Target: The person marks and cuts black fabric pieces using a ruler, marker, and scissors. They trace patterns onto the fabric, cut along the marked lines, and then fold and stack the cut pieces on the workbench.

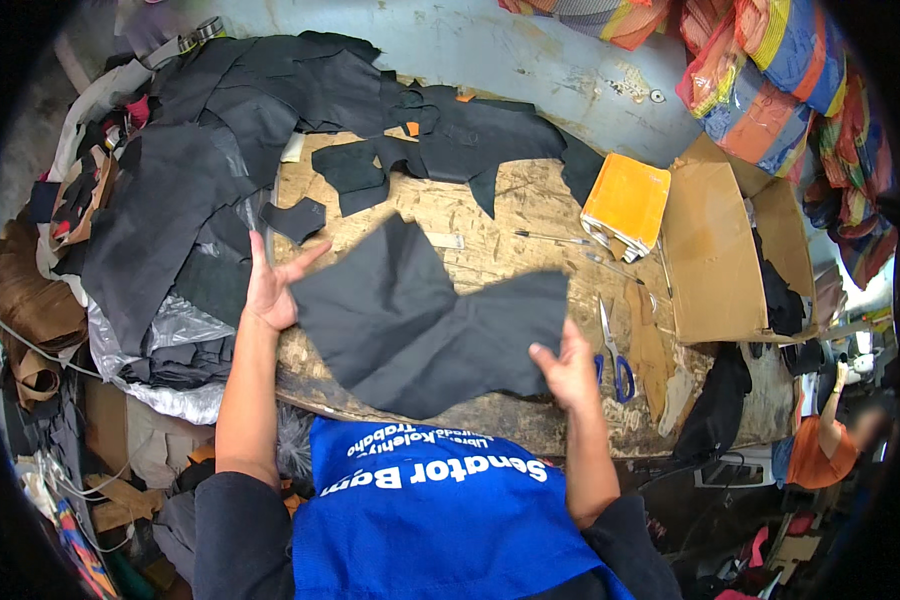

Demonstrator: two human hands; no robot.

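Note:
A large piece of black leather (440,350), with a deep V notch in its far edge, is spread between my hands over the near edge of the worktable. My left hand (272,290) is at its left edge, fingers and thumb stretched apart, palm against or just beside the leather. At the right edge, my right hand (568,370) grips the piece, with the thumb showing and the other fingers partly hidden. Scissors (615,360) with blue handles lie right of that hand. A small black leather offcut (297,219) rests beyond my left hand.
More black leather (480,135) covers the table's far side and left. A yellow-orange book (625,200), pens (553,237) and a cardboard box (705,260) occupy the right. Striped sacks (770,90) hang at far right. Another person in an orange top (818,455) is beyond.

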